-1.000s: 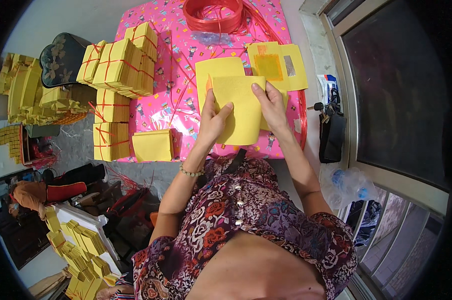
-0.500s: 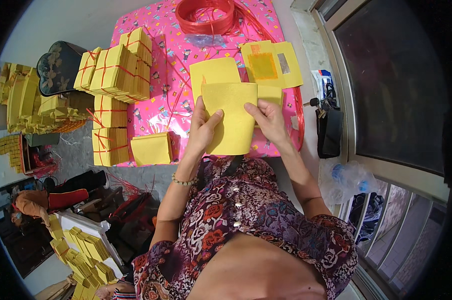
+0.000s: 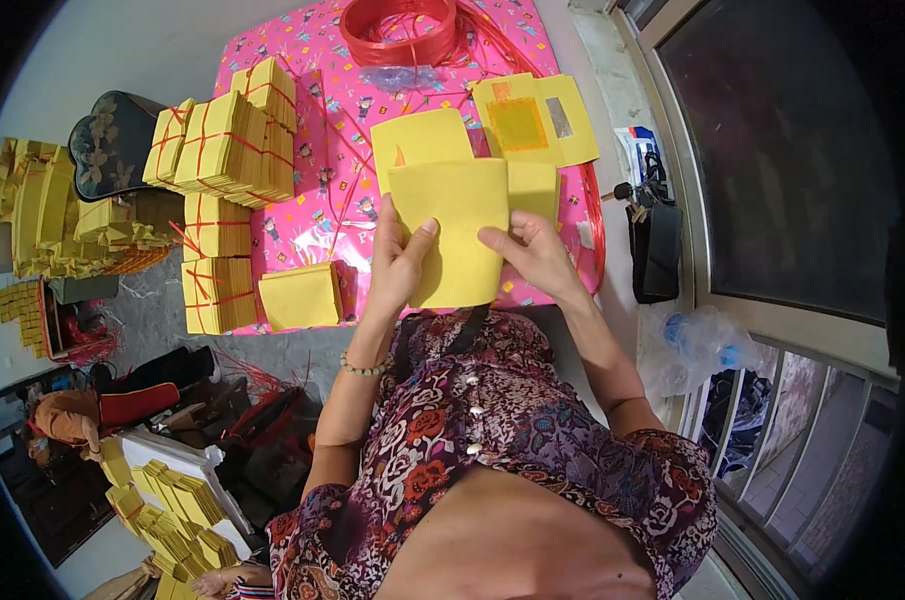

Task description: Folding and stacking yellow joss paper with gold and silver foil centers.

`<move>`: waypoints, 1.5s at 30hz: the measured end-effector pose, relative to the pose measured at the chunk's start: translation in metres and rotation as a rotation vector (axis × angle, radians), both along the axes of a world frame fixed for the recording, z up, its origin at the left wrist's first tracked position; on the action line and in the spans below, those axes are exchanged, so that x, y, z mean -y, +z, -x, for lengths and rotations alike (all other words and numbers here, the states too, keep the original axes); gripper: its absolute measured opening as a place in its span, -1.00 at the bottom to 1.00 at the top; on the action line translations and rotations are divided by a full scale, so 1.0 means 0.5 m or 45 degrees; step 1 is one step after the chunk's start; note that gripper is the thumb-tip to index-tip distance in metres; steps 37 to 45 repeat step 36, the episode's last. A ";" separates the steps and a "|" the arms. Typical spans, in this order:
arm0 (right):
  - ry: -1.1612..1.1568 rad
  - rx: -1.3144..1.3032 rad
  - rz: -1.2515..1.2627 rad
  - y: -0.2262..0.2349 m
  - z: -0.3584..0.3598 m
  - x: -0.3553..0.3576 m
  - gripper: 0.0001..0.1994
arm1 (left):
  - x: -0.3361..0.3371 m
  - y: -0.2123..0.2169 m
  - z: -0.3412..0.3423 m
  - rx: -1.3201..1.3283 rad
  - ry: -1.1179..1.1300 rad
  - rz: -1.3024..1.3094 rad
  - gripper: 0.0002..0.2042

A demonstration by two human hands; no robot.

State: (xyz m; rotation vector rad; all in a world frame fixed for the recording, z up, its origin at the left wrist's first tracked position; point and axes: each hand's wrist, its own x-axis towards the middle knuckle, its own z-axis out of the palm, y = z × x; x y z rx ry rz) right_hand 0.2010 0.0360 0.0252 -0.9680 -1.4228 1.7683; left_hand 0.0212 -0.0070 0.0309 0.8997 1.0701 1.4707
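A rectangle of yellow paper (image 3: 454, 235) is held upright in front of me over the near edge of the table. My left hand (image 3: 400, 258) grips its left side, thumb across the front and fingers behind. My right hand (image 3: 538, 255) pinches the right edge, its thumb on the front face. Whether it is one sheet or a thin sheaf, I cannot tell. Just beyond lies another yellow paper (image 3: 418, 135), partly covered by the held one. To its right rest a yellow paper with an orange-bordered square (image 3: 517, 122) and a plain yellow stack (image 3: 534, 190).
Bundles of yellow paper tied with red strips (image 3: 222, 140) stand on the table's left, near a loose stack (image 3: 300, 297). A red coil of strapping (image 3: 397, 35) sits at the back of the pink-covered table (image 3: 322, 215). Keys (image 3: 644, 192) lie right. Another person's hand (image 3: 212, 582) shows lower left.
My right thumb has slid a little down the paper's right edge. Both hands keep hold of the paper. The whole view has shifted slightly.
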 end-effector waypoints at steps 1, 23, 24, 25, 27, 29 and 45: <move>0.020 -0.075 0.054 0.000 0.001 0.003 -0.73 | -0.001 0.000 0.002 0.001 -0.003 0.000 -0.53; -0.035 0.168 -0.103 -0.116 0.023 -0.039 -0.79 | -0.060 -0.026 0.047 -0.149 0.198 -0.102 -0.60; -0.069 0.215 -0.177 -0.124 0.031 -0.044 -0.79 | -0.063 -0.029 0.049 -0.189 0.218 -0.111 -0.61; -0.104 0.261 -0.250 -0.130 0.034 -0.050 -0.79 | -0.068 -0.037 0.051 -0.189 0.216 -0.114 -0.61; -0.117 0.325 -0.296 -0.136 0.036 -0.067 -0.78 | -0.080 -0.067 0.057 -0.249 0.210 -0.255 -0.61; -0.122 0.385 -0.344 -0.114 0.044 -0.070 -0.72 | -0.083 -0.106 0.062 -0.254 0.185 -0.274 -0.62; -0.322 0.584 -1.515 -0.004 0.025 -0.096 -0.30 | -0.067 -0.169 0.061 -0.262 0.102 -0.225 -0.58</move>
